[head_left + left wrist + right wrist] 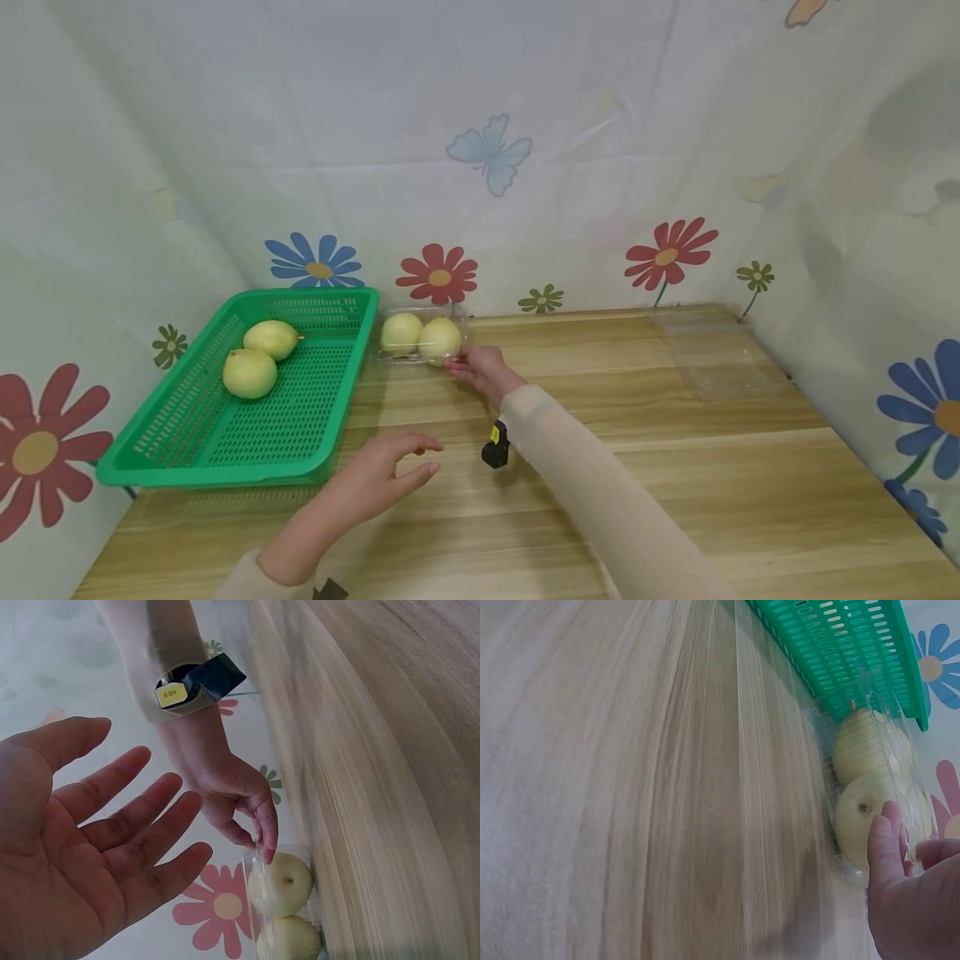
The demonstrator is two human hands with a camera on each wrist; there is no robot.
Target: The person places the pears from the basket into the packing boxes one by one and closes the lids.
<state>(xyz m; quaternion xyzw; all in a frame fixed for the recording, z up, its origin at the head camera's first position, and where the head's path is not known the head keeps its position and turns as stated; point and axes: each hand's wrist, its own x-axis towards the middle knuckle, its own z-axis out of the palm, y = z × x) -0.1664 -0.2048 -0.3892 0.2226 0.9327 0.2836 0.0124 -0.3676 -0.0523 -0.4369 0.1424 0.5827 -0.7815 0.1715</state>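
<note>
Two pale yellow pears point(439, 340) sit side by side in a clear plastic container point(461, 315) at the back of the table, just right of the green basket point(352, 392). My right hand point(483, 371) pinches the right end of this container between thumb and fingers; the left wrist view shows the pinch at its edge, close to the nearer pear point(282, 885). Held above the table in front of the basket, my left hand point(382, 475) has its fingers spread and touches nothing. Two more pears point(251, 373) lie at the basket's left side.
Another clear plastic container point(738, 371), hard to make out, lies at the table's back right. A flower-printed curtain point(570, 208) hangs behind and along both sides of the wooden table point(675, 500). The basket takes up the table's left part.
</note>
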